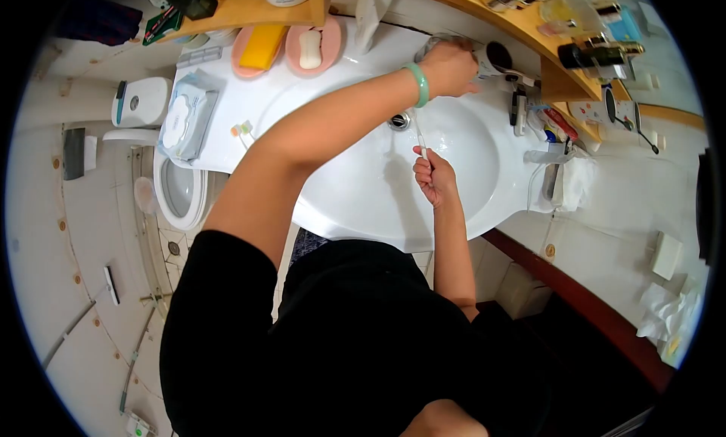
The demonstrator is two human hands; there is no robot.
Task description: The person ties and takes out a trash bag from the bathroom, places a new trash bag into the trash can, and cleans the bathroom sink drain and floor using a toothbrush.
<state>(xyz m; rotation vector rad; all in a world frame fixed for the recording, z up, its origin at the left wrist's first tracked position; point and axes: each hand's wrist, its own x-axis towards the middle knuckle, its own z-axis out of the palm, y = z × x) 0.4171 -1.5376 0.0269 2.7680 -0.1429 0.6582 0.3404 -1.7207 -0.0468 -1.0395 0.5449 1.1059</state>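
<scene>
My left hand (449,68), with a pale green bangle (420,85) at the wrist, is closed over the faucet (431,45) at the back of the white sink (475,153). It covers most of the faucet. Below it, my right hand (435,178) grips a slim white toothbrush (422,141), its far end pointing up toward the faucet. That end is small and hard to make out. The metal drain (399,121) lies just left of the toothbrush.
Pink dishes hold a yellow bar (262,47) and white soap (310,50). A wipes pack (189,116) sits on the left counter, near the toilet (180,187). Bottles (582,13) stand on the wooden shelf (446,0) above. Toiletries (556,125) crowd the right side.
</scene>
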